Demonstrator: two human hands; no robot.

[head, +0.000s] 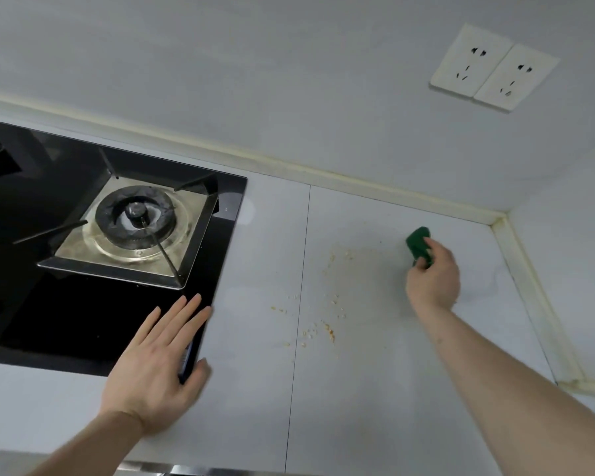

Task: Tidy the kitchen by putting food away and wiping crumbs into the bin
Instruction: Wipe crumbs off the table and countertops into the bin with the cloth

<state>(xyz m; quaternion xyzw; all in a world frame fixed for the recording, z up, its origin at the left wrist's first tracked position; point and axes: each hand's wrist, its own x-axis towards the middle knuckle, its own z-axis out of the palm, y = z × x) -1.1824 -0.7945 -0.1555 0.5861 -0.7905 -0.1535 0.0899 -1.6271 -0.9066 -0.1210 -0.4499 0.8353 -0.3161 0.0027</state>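
Observation:
A green scouring pad (417, 242) is gripped in my right hand (432, 274), far out on the white counter (375, 389) near the back right corner. Yellowish crumbs (325, 329) lie scattered on the counter to the left of and nearer than the pad. My left hand (158, 362) lies flat with straight fingers over the front right corner of the black glass hob (93, 314), holding nothing.
A gas burner with a metal pan support (136, 221) sits on the hob at left. Two white wall sockets (492, 68) are on the back wall at upper right. Yellowed sealant strips run along the back wall and the right wall.

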